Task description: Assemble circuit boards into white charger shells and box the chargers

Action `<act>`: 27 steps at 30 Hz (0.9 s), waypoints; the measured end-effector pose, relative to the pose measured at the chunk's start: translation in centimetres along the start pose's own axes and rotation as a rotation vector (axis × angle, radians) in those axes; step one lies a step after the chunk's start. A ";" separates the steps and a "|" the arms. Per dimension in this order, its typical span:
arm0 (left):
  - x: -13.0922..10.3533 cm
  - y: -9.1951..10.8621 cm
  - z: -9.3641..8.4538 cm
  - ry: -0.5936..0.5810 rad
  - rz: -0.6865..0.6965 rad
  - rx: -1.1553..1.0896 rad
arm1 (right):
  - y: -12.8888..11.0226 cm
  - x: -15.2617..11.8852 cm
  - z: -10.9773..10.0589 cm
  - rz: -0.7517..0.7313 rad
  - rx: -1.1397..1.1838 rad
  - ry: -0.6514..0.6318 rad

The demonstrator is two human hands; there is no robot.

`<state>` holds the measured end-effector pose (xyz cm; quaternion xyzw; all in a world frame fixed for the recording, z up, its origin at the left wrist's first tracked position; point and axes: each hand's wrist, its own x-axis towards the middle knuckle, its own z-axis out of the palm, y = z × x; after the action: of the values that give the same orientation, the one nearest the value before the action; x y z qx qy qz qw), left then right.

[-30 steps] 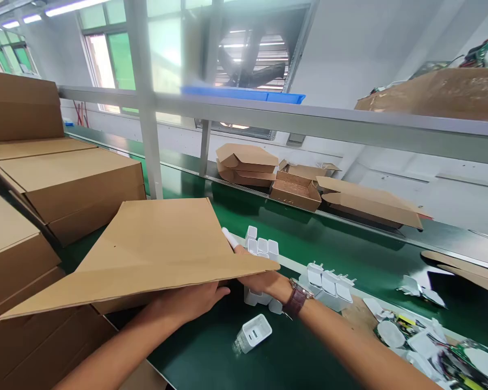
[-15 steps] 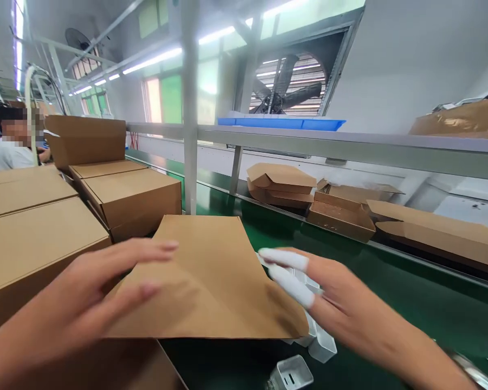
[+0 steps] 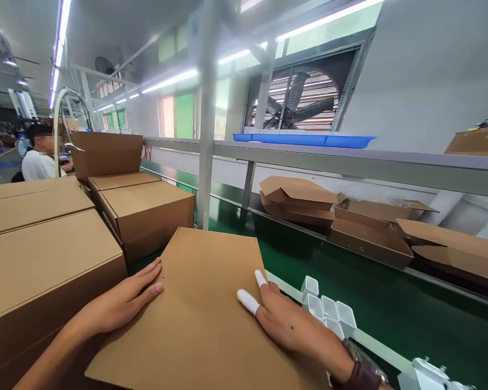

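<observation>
A brown cardboard box (image 3: 211,303) lies in front of me, its broad top flap spreading toward me. My left hand (image 3: 126,300) rests along the flap's left edge, fingers stretched out and holding nothing. On the right edge lies my right hand (image 3: 278,314), with white covers on two fingers; its thumb and fingers are apart over the cardboard. The underside of the box is hidden. Several white plastic housings (image 3: 329,309) stand just right of my right hand.
Closed cartons (image 3: 44,244) fill the left side. A green conveyor (image 3: 374,292) runs behind and to the right, with folded cardboard (image 3: 296,195) and an open box (image 3: 370,238) along its far side. A metal post (image 3: 207,124) rises ahead. A person (image 3: 38,157) sits far left.
Both hands have come down onto the cardboard, the right one moving inward over its edge. The flap reaches lower in the view, and the camera view has shifted left and up.
</observation>
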<state>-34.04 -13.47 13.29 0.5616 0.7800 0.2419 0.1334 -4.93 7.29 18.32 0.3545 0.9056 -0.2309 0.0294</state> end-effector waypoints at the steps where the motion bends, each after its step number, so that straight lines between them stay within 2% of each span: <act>1: 0.3 -0.1 0.2 -0.007 -0.045 0.034 | -0.5 -0.1 0.6 0.007 -0.016 -0.029; 3: 0.7 -0.2 1.1 0.007 -0.142 0.136 | -1.3 0.0 1.7 0.019 -0.050 -0.059; 5: 0.8 -0.3 2.2 0.021 -0.197 0.226 | -1.8 0.2 2.5 -0.002 -0.077 -0.034; 7: 0.8 -0.4 2.8 0.007 -0.209 0.242 | -1.8 0.5 2.8 -0.027 -0.084 -0.030; 10: 0.4 -1.2 2.9 0.005 -0.170 0.152 | -1.3 0.2 2.6 -0.071 -0.042 -0.050; 14: -1.1 -2.9 3.4 0.224 -0.143 -0.005 | -0.3 -2.3 2.5 -0.085 -0.014 -0.002; 17: -3.0 -3.8 3.9 0.347 -0.229 -0.131 | 0.4 -4.7 3.0 0.012 -0.031 0.050; 19: -4.2 -3.9 4.0 0.297 -0.256 -0.319 | 0.4 -5.6 3.7 0.046 0.054 0.044; 23: -5.6 -3.5 3.8 0.082 -0.257 -0.773 | -0.5 -5.4 6.5 0.016 0.434 0.056; 27: -5.8 -2.6 2.9 0.037 -0.425 -0.842 | -1.2 -5.9 9.9 0.021 0.701 0.194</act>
<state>-32.86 -18.89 9.12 0.2822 0.7140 0.5145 0.3819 -2.42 -1.51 11.20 0.3726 0.7665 -0.4921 -0.1776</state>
